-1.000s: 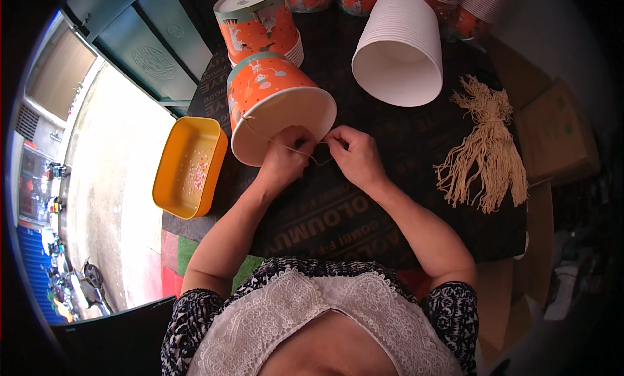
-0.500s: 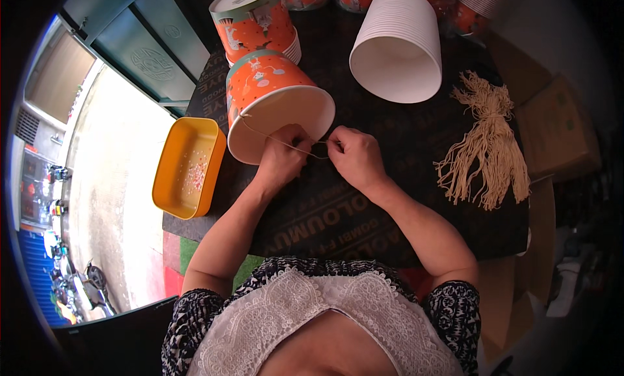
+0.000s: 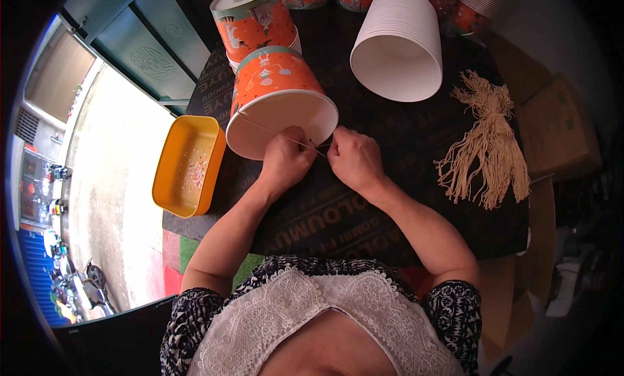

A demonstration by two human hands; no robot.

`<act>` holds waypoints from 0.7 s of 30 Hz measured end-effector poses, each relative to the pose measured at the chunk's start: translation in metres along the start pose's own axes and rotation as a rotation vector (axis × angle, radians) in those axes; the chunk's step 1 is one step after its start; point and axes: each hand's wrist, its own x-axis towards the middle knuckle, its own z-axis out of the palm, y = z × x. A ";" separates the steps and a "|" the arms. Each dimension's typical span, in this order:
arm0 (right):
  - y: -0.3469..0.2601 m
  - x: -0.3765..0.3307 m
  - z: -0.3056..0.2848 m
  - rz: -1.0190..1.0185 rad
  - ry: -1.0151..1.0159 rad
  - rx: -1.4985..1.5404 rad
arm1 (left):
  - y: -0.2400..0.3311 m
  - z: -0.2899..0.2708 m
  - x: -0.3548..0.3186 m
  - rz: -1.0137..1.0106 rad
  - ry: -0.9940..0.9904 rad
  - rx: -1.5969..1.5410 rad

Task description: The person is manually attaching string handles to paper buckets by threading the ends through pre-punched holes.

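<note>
my left hand (image 3: 286,162) is curled up right at the lower rim of the orange paper bucket (image 3: 276,96), fingers pinched together on a thin tan string (image 3: 276,134). right hand (image 3: 354,160) is just beside it, almost touching, fingertips pinched on the same string at the rim. the string runs taut across the white open mouth of the bucket, from the left edge of the rim over to where my hands meet.

the bucket is lying on its side on the dark tabletop (image 3: 390,200), open end facing me, printed orange wall pointing away. right behind it there's another orange bucket (image 3: 253,18) on top of a short stack, touching or nearly touching the one i'm on, can't really tell which.

off to the right a tall stack of plain white buckets (image 3: 398,47) lies tipped with the opening toward me. further right, well apart from my hands, a bundle of tan string pieces (image 3: 487,148) is tied in the middle and fanned out at the bottom. on the left a yellow plastic tray (image 3: 188,164) sits at the tabletop edge with tiny bits scattered in it, too small to make out.
</note>
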 end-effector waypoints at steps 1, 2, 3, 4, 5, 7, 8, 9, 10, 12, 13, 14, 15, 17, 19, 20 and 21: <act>0.001 0.000 -0.001 0.002 0.000 0.001 | 0.002 0.001 0.000 0.006 -0.003 0.012; 0.001 0.002 -0.003 0.014 -0.019 -0.009 | 0.003 0.002 0.001 0.013 -0.005 0.024; 0.002 0.003 -0.004 0.025 -0.038 -0.020 | 0.005 0.002 0.002 0.014 -0.005 0.024; 0.001 0.004 -0.004 0.022 -0.037 -0.021 | 0.005 0.002 0.002 0.015 -0.001 0.032; 0.000 0.005 -0.003 0.032 -0.041 -0.013 | 0.006 0.000 0.002 0.017 0.005 0.039; 0.001 0.008 -0.003 0.027 -0.036 -0.011 | 0.003 0.001 0.001 0.040 0.019 0.063; 0.005 0.009 -0.003 0.045 -0.037 0.011 | 0.001 0.002 0.001 0.060 0.028 0.087; 0.007 0.010 -0.006 0.060 -0.037 0.032 | 0.000 0.002 0.002 0.070 0.046 0.087; 0.005 0.010 -0.008 0.039 -0.031 0.028 | -0.001 0.003 0.001 0.096 0.066 0.082; 0.001 0.011 -0.013 0.117 -0.011 0.277 | -0.001 0.002 -0.001 0.138 0.084 0.117; 0.001 0.012 -0.014 0.102 0.030 0.336 | 0.003 0.002 -0.004 0.146 0.080 0.123; 0.000 0.013 -0.015 0.082 0.035 0.331 | 0.005 0.002 -0.006 0.155 0.076 0.129; -0.001 0.015 -0.015 0.105 0.061 0.363 | 0.001 0.002 -0.007 0.165 0.039 0.153; 0.004 0.015 -0.012 0.147 0.090 0.358 | 0.006 0.001 -0.008 0.204 0.021 0.169; 0.010 0.016 -0.006 0.127 0.092 0.321 | 0.009 -0.002 -0.010 0.227 -0.038 0.209; 0.011 0.016 -0.007 0.123 0.085 0.290 | 0.011 -0.003 -0.011 0.241 -0.029 0.212; 0.012 0.016 -0.008 0.127 0.114 0.314 | 0.012 -0.005 -0.012 0.265 -0.082 0.215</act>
